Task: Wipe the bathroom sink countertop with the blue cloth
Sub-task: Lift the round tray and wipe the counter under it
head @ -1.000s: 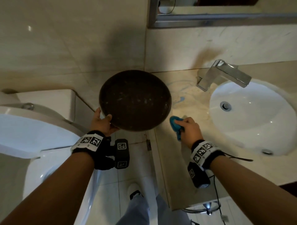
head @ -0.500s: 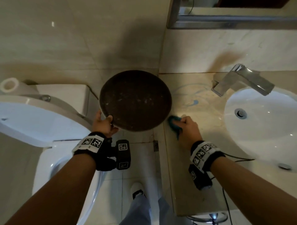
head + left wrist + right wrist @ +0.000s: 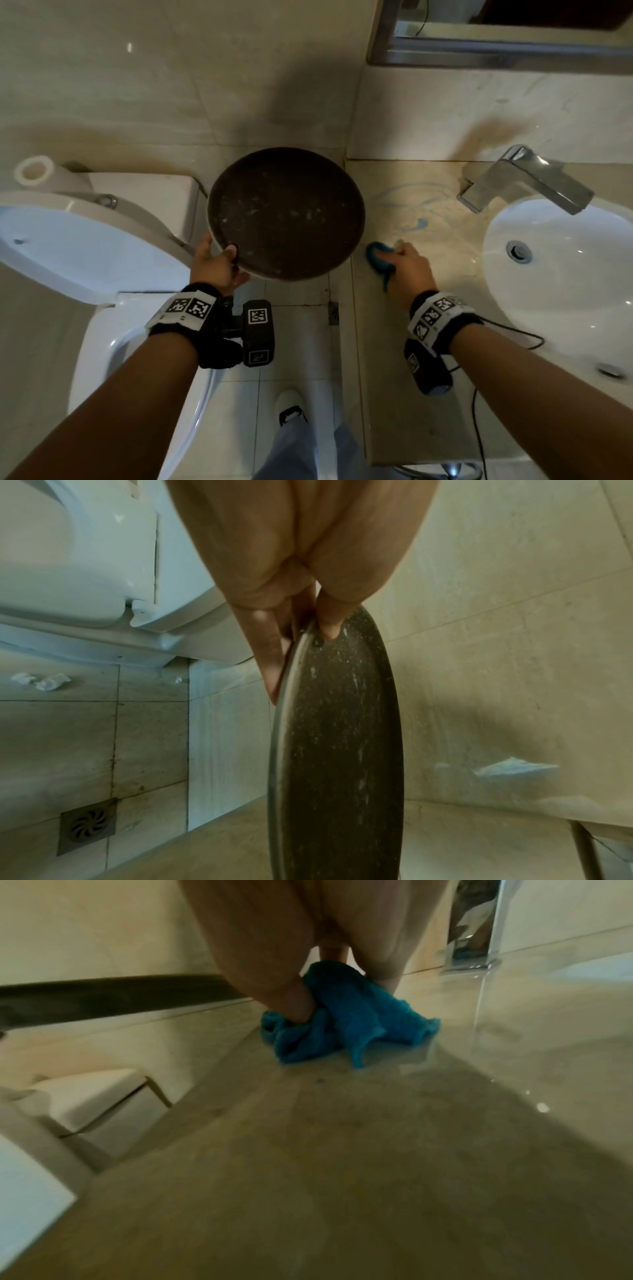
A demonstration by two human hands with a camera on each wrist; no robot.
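Note:
My right hand (image 3: pixel 406 265) grips the crumpled blue cloth (image 3: pixel 376 260) and presses it onto the beige marble countertop (image 3: pixel 411 394) near its left edge. In the right wrist view the blue cloth (image 3: pixel 342 1015) bunches under my fingers on the wet countertop (image 3: pixel 342 1150). Blue smears (image 3: pixel 419 224) mark the stone beyond the cloth. My left hand (image 3: pixel 215 263) pinches the rim of a round dark tray (image 3: pixel 286 214) and holds it off the counter, over the gap beside the toilet. In the left wrist view the dark tray (image 3: pixel 339 737) is seen edge-on, with my thumb (image 3: pixel 329 620) on top.
A white sink basin (image 3: pixel 561 274) with a chrome faucet (image 3: pixel 524 181) lies right of the cloth. A white toilet (image 3: pixel 85 246) with a paper roll (image 3: pixel 34 169) on its tank stands at the left. A mirror frame (image 3: pixel 496 51) hangs above. A floor drain (image 3: pixel 87 826) sits below.
My right hand has slid the cloth leftward along the counter to its left edge. The view has shifted left. My left hand keeps the tray in the same hold.

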